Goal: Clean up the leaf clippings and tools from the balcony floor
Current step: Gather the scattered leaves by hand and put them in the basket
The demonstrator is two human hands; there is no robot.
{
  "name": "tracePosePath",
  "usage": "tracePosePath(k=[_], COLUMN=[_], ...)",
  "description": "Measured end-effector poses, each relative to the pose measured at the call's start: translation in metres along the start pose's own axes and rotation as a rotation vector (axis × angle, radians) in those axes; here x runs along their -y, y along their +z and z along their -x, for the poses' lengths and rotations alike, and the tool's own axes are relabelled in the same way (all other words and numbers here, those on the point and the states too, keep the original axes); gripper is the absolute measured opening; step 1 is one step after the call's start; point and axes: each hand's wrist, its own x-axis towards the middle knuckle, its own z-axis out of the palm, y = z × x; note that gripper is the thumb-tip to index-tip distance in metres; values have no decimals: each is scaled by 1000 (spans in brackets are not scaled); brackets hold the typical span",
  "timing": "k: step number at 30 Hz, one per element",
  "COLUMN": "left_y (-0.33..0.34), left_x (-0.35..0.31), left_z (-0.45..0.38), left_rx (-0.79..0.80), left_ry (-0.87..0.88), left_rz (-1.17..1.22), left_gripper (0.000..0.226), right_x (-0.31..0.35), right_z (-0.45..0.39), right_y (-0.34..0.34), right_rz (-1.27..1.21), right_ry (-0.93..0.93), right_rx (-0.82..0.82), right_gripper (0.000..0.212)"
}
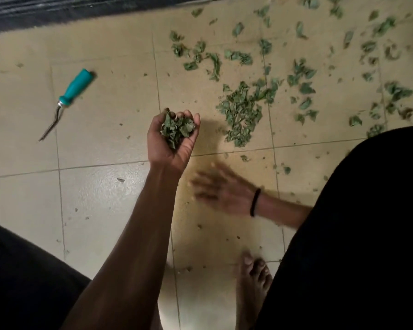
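Dim, warm yellowish light, soft sheen on the floor tiles [100, 198], heavy motion blur over the right hand [221, 190].

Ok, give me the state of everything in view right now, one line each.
left hand: palm up, cupped, holds a clump of leaf clippings
right hand: fingers spread, blurred, low over the floor
leaf pile: gathered on the tile, not picked up
scattered leaves: loose across the floor
teal-handled tool: lying flat on the floor, untouched

Beige tiled floor [100, 198] ran beneath scene, grout lines crossing it. Dark ridged threshold strip [69, 10] bordered its far edge. Bare foot [253, 282] stood on tiles beside black-clad leg [355, 234].
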Motion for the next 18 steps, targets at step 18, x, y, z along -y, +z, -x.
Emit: tracePosePath(k=[18], left_y=[14], left_x=[10], left_z=[-26], left_rx=[102], left_ry=[-200], left_rz=[-61], left_gripper=[21], right_x=[-10], right_z=[8], right_y=[-45], right_rz=[862], right_ry=[-143], right_rx=[-279], right_gripper=[56])
